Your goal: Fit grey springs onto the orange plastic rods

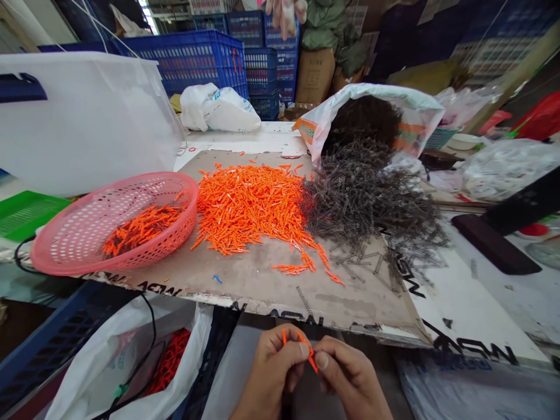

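Just below the table's front edge, my left hand (280, 359) is closed on slim orange plastic pieces. One orange piece (311, 353) slants down from its thumb toward the right hand, and the tip of a second (284, 336) pokes up between the fingers. My right hand (347, 370) pinches at the lower end of the slanted piece; whether a spring is also between those fingertips is hidden. On the table ahead lies a heap of similar orange pieces (249, 207). Touching its right side is a tangled pile of dark coil springs (363, 189).
A pink perforated basket (175, 242) with orange pieces stands at left, near a white bin (87, 116). Springs spill from a tipped sack (420, 108). One loose spring (303, 298) lies near the cardboard's edge. Below left hangs an open white bag (83, 373) with red parts.
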`<state>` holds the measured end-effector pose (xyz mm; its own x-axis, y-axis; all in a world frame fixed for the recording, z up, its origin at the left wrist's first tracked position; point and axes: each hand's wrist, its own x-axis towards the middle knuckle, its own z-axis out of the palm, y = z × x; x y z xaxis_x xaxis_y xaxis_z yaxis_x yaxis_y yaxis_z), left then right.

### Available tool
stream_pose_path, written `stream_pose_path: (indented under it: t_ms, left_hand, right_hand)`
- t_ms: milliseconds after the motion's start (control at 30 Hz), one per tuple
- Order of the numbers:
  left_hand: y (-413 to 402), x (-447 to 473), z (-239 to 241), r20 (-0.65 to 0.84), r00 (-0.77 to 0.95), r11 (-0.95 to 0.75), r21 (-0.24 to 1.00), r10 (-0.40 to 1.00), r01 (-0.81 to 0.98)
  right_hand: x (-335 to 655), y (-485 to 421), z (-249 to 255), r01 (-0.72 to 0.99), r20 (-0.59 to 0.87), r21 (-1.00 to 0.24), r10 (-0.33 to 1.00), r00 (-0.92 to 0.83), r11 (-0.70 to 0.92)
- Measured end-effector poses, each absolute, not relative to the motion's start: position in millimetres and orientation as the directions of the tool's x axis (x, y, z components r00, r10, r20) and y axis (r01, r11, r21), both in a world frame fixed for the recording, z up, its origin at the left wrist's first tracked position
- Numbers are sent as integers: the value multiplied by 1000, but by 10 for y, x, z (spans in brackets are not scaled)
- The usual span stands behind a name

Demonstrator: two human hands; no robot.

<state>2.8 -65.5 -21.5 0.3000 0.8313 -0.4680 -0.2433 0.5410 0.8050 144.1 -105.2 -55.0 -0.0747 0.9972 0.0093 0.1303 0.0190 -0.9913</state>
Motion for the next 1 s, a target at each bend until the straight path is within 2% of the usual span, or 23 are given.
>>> stream_pose_path:
  t_ms: [167,367,433,700,833,1000]
  left_hand:
    - [-685,15,-211,-441,292,508,834,849,-216]
    - [-677,-19,-265,-399,286,469,849,871,-242]
    - [-671,-32,-262,-388,266,451,860,882,-241]
    - [-728,-57,-191,-327,257,370,917,910,-145]
    - [-738,-55,-200,-255,233,289,949,938,-123]
    - [-713,-65,-182,-169,225,176,984,959,-8]
  right_hand:
    - [1402,-1068,-555,-78,-125,-989,992,-10,-125]
    - [1410,-1117,-536,-132,-183,-976,981,62,-174]
    - [1430,-1124,-517,-96,-151,-985,984,98,-142]
    - [1516,-1086,-452,125,148,-983,985,86,137]
    - [1493,-1090,-481,144,178,-977,976,122,160]
    - [1492,-1100,-508,184,200,-967,975,102,179]
